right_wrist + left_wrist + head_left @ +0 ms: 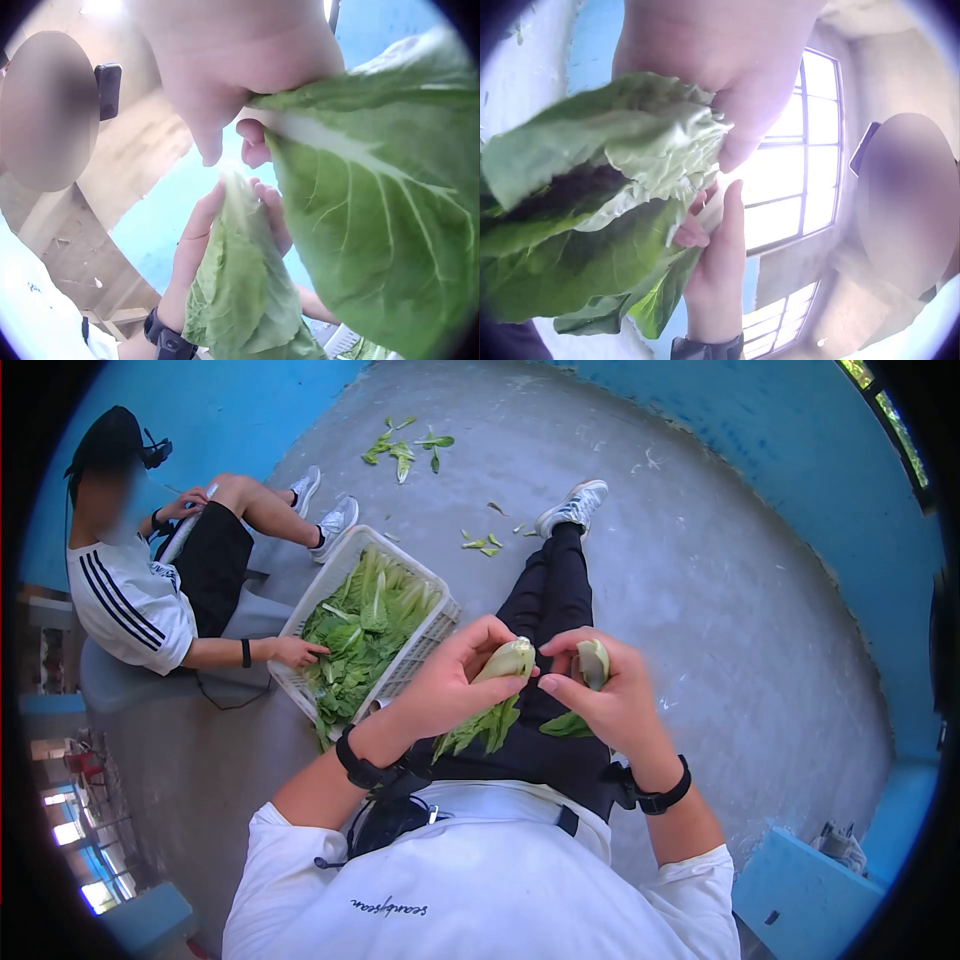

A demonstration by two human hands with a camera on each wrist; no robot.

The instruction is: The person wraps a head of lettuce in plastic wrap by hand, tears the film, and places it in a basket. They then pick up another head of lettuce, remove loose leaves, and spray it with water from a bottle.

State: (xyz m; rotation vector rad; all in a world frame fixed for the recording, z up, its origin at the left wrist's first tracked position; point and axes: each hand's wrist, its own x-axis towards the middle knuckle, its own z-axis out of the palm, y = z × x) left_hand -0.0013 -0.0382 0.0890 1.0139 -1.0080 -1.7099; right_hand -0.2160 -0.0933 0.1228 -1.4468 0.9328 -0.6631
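My left hand (445, 678) grips a head of leafy lettuce (510, 662) near its pale cut base, which points up and away from me. Its green leaves hang below the palm over my lap, and they fill much of the left wrist view. A single lettuce leaf (360, 217) with a broad white rib is in my right hand (625, 695), held at the stem end (594, 663) by curled fingers. Thumb and fingertips of the right hand are close beside the lettuce base. In the right wrist view the lettuce head (240, 270) hangs just past the right fingertips.
A white plastic crate (445, 615) full of lettuce stands to my left. Another person (140, 590) sits beyond it, one hand (297, 652) at the leaves. Loose leaves (402, 455) and scraps (482, 544) lie on the grey floor ahead. My legs (560, 580) stretch forward.
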